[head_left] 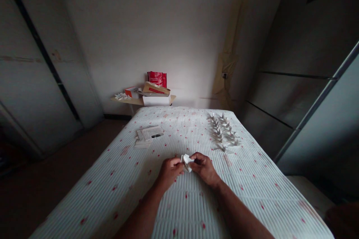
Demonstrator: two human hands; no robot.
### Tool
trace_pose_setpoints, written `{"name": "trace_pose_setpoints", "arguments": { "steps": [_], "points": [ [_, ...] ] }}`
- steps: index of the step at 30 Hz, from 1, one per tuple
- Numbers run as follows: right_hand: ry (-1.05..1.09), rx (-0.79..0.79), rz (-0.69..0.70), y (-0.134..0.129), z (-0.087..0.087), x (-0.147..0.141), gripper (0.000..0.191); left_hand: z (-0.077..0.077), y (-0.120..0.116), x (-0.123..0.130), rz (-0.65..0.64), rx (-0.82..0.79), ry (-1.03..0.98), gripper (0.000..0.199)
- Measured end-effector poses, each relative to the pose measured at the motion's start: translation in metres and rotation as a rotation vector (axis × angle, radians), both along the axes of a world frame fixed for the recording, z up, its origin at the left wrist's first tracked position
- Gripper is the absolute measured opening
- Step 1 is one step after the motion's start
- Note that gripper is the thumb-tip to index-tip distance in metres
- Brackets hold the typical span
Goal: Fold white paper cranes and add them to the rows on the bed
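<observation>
I held a small folded white paper piece (186, 162) between both hands, just above the near middle of the white, red-dotted mattress (157, 201). My left hand (169, 171) pinched its left edge; my right hand (204, 168) pinched its right side. Rows of folded paper cranes (223, 132) lay far right, a stack of paper sheets (148, 134) far left.

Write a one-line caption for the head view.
Both hands, left hand and right hand, pinch folded paper over bed.
</observation>
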State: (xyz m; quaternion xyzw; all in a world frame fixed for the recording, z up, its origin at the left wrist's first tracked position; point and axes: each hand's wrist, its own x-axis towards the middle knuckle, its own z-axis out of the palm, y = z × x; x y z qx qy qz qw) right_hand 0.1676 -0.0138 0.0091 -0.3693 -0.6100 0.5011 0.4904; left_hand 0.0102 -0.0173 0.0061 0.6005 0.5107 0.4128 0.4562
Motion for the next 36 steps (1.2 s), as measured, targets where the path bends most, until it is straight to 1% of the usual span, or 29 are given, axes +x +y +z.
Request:
{"name": "trace_pose_setpoints", "arguments": {
  "steps": [4,8,12,16,18,20,22,24,31,36],
  "points": [
    [0.047,-0.021,0.018,-0.0011,0.0029,-0.0012,0.025,0.0013,-0.0009,0.0004,-0.008,-0.006,-0.013,0.022],
    [0.153,-0.038,0.029,-0.0022,0.006,-0.0039,0.033,0.0017,-0.0025,0.0017,0.012,-0.004,-0.014,0.02],
    [0.08,-0.071,0.046,-0.002,0.0076,-0.0038,0.026,0.0029,-0.0039,0.0048,0.045,0.016,-0.038,0.019],
    [0.065,-0.078,0.059,-0.0014,0.0073,-0.0019,0.023,0.0043,-0.0036,0.0051,0.062,-0.053,-0.095,0.015],
    [0.083,-0.094,0.07,-0.0011,0.0067,-0.0012,0.023,0.0046,-0.0029,0.0034,0.022,-0.063,-0.134,0.013],
    [0.11,-0.12,0.086,-0.0005,0.0061,-0.0008,0.024,0.0047,-0.0021,0.0014,-0.059,-0.048,-0.183,0.012],
    [0.148,-0.138,0.1,0.0004,0.0053,-0.0009,0.025,0.0051,-0.0014,0.0,-0.129,-0.054,-0.221,0.019],
    [0.183,-0.143,0.105,0.0014,0.0043,-0.0014,0.027,0.0055,-0.0008,-0.0006,-0.159,-0.08,-0.237,0.029],
    [0.196,-0.138,0.095,0.0031,0.001,-0.0012,0.03,0.0052,0.0009,-0.0028,-0.174,-0.135,-0.267,0.045],
    [0.191,-0.138,0.082,0.0024,0.001,-0.0007,0.03,0.0045,0.0012,-0.0019,-0.184,-0.149,-0.307,0.047]
  ]
}}
